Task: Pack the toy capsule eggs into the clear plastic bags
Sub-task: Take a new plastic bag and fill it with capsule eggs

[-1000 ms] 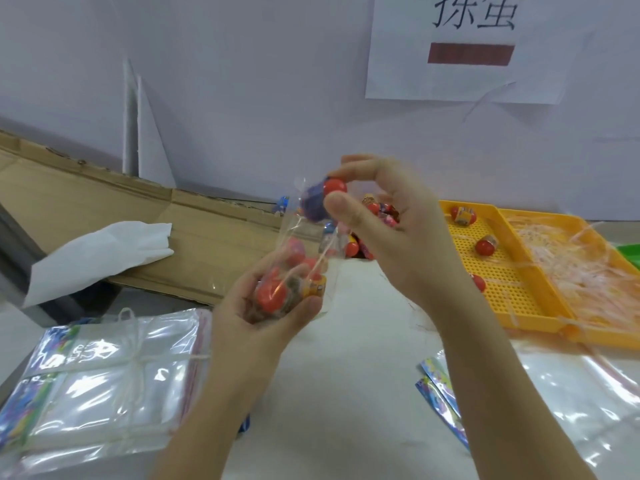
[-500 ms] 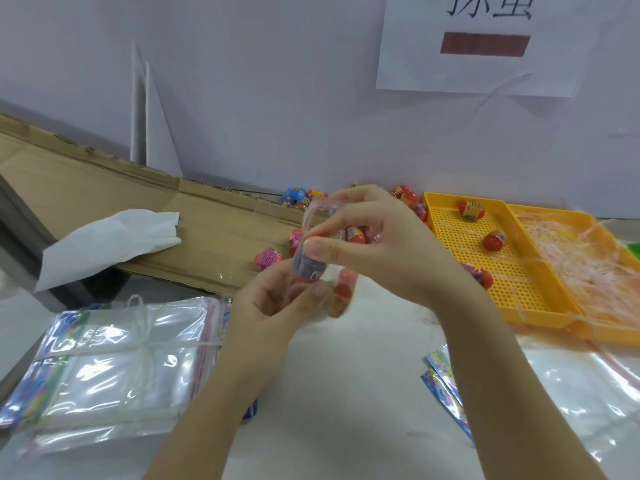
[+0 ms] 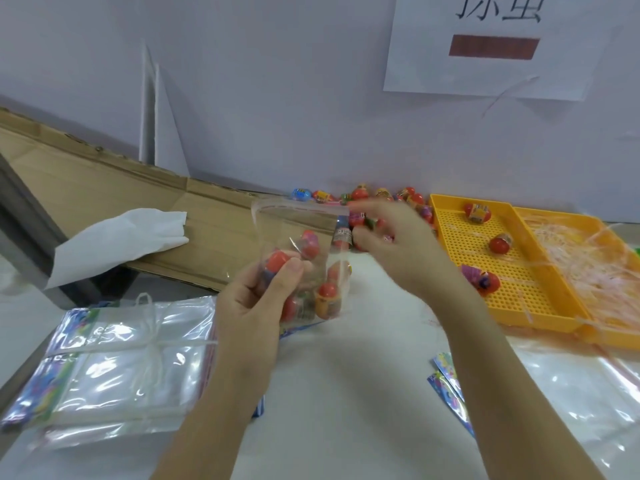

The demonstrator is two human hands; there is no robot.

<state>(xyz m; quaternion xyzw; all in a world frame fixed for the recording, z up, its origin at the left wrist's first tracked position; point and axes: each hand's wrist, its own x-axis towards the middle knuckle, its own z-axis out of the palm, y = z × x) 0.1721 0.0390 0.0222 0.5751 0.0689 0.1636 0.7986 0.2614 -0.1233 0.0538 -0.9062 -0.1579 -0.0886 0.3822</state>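
I think I am looking at a small packing room, a place where toys get bagged. A paper sign (image 3: 498,46) is stuck on the plain wall. On the white counter (image 3: 346,410) sit a tied stack of clear bags (image 3: 121,368), a yellow tray (image 3: 502,271), flat cardboard (image 3: 104,202) and loose toy eggs (image 3: 360,195).

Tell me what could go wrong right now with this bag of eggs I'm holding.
The clear bag is open at the top, and only the left hand grips it low down, so a tilt could spill the capsule eggs. The right hand, blurred near the loose egg pile, could scatter them.
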